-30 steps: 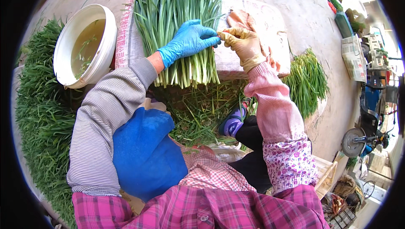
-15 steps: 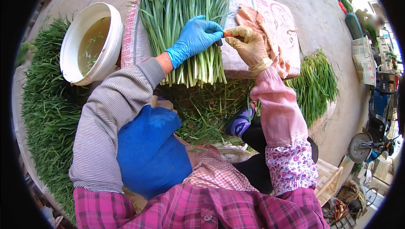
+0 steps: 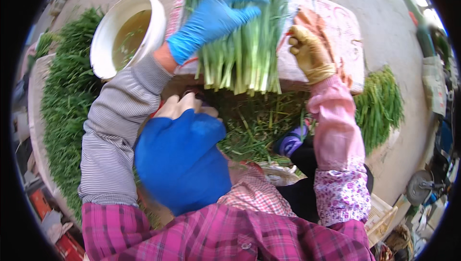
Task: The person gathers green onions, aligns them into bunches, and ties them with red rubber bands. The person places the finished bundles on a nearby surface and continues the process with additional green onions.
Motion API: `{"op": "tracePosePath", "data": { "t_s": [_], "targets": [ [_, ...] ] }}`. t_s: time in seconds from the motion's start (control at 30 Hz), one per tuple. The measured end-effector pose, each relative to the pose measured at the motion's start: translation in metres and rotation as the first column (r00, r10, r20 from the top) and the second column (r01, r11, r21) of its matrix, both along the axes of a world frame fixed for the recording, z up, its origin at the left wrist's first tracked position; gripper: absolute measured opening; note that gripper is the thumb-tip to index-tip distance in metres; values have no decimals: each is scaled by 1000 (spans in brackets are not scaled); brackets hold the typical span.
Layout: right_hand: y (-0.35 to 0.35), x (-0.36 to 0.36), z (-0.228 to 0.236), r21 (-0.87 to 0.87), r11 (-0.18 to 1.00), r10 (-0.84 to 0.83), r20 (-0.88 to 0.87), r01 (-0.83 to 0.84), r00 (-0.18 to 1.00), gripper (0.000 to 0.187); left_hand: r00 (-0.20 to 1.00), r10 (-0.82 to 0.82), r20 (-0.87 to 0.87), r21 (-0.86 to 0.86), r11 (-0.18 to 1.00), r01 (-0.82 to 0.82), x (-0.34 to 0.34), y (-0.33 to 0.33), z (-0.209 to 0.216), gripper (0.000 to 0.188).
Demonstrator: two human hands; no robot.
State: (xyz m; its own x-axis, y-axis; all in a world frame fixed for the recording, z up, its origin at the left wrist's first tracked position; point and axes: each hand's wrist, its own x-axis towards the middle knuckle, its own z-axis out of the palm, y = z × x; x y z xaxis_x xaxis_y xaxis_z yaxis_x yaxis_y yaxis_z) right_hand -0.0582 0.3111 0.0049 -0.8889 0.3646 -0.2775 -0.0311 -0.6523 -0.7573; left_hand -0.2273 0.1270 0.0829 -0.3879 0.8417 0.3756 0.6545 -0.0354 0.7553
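Left hand point(image 3: 213, 18), in a blue glove, lies spread and open across the bundle of green chives point(image 3: 242, 44) at top centre. Right hand point(image 3: 309, 52), in a tan glove, is curled at the bundle's right edge; what it grips cannot be told. The bundle rests on a board point(image 3: 336, 30). A white bucket point(image 3: 108, 40) stands upper left.

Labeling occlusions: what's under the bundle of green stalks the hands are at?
The bundle of green stalks lies on a pale printed sack over a raised block. The left hand rests on top; the right hand is beside it. The surface directly beneath the stalks is covered.
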Motion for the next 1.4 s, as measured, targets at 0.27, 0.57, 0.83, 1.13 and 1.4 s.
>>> {"op": "tracePosePath", "data": {
  "t_s": [0.27, 0.57, 0.83, 1.13, 1.4],
  "targets": [
    [-1, -3, 3, -32, 997, -61, 77, 63, 995, 18, 909, 417, -4, -310, 864, -397, -16, -147, -78, 19],
    [7, 3, -7, 113, 983, -167, 191, 147, 967, 16, 708, 189, -680, -298, 812, -502, -30, -126, -98, 3],
    [17, 9, -31, 56, 995, -100, 305, 87, 947, 17, 693, 115, -712, -491, 623, -608, -58, -117, -83, 8],
    [9, 5, -23, -30, 999, -31, 167, 37, 985, 16, 788, 431, 440, -341, 892, -297, -61, -124, -74, 27],
    [-10, -6, -16, 161, 987, 14, 20, -17, 1000, 19, 610, 134, 781, -36, 985, -171, -40, -82, -72, 18]
  ]
}}
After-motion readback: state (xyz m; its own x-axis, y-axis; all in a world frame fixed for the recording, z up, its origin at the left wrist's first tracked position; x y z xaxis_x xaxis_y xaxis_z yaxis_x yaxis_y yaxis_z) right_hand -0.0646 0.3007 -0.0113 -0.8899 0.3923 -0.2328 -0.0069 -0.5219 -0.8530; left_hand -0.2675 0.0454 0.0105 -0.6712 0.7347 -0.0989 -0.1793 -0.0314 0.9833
